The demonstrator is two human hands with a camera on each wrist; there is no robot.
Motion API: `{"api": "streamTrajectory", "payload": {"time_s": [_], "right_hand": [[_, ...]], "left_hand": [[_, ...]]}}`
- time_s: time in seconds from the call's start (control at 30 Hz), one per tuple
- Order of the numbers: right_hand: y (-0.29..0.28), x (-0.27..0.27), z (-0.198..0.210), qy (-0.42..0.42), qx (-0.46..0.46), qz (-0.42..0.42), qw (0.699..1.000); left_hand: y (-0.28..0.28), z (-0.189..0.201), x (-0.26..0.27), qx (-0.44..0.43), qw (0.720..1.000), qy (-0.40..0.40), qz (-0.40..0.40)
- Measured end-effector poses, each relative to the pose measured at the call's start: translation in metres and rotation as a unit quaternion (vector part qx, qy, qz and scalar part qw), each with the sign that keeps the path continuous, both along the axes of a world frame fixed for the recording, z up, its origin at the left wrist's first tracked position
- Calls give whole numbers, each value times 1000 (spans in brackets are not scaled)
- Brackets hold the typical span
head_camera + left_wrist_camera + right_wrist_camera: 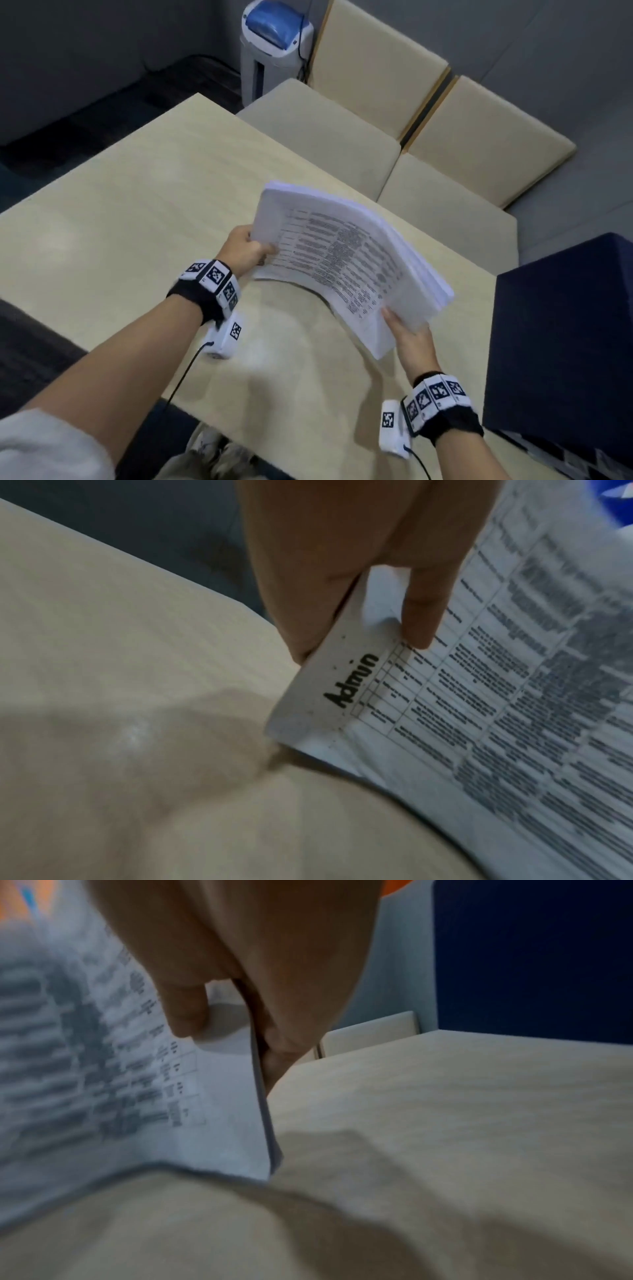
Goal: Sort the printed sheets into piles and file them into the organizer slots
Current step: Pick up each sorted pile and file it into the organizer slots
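Note:
A thick stack of printed sheets [346, 260] hangs bowed above the light wooden table [120, 219], held at both ends. My left hand [246, 251] pinches its left edge, thumb on top. In the left wrist view the top sheet [479, 696] shows a printed table and the handwritten word "Admin" near the corner, with my thumb [424, 607] pressing on it. My right hand [407, 334] pinches the near right corner; the right wrist view shows the thumb [185, 1007] on top of the stack [137, 1069] and fingers underneath. No organizer slots are clearly visible.
A dark blue box-like object [561, 342] stands at the table's right edge. Cream cushioned seats [342, 137] line the far side. A white and blue appliance [274, 44] stands on the floor beyond them. My shoes [219, 455] show below the table's near edge.

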State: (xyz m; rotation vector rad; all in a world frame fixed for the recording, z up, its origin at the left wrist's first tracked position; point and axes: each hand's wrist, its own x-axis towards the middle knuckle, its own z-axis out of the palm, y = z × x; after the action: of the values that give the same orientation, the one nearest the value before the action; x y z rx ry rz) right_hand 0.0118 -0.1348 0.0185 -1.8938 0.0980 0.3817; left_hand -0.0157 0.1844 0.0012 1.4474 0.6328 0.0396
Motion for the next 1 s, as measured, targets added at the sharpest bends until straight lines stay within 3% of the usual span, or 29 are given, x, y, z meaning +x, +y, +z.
{"api": "streamTrajectory", "payload": {"time_s": [0.2, 0.4, 0.53, 0.6, 0.73, 0.87, 0.93, 1.0], "right_hand": [[-10, -25, 56, 5, 88, -43, 995], [-54, -71, 82, -21, 92, -44, 995], [-88, -104, 84, -9, -21, 27, 999], [-109, -118, 81, -3, -39, 22, 999], [-154, -146, 86, 4, 25, -11, 1000], [-216, -166, 83, 58, 90, -53, 993], [-255, -173, 70, 51, 82, -60, 994], [-297, -182, 54, 43, 82, -77, 993]], "left_hand": [[-2, 37, -14, -84, 995, -27, -43], [-37, 48, -32, -160, 977, 9, -139], [-75, 46, -38, -114, 974, 21, -193], [-96, 40, -39, -103, 977, 6, -186], [-152, 51, -48, -117, 974, -2, -192], [-203, 35, -56, -168, 954, 16, -249], [-234, 21, -67, -135, 956, 39, -256], [-276, 10, -84, -32, 958, 80, -273]]}}
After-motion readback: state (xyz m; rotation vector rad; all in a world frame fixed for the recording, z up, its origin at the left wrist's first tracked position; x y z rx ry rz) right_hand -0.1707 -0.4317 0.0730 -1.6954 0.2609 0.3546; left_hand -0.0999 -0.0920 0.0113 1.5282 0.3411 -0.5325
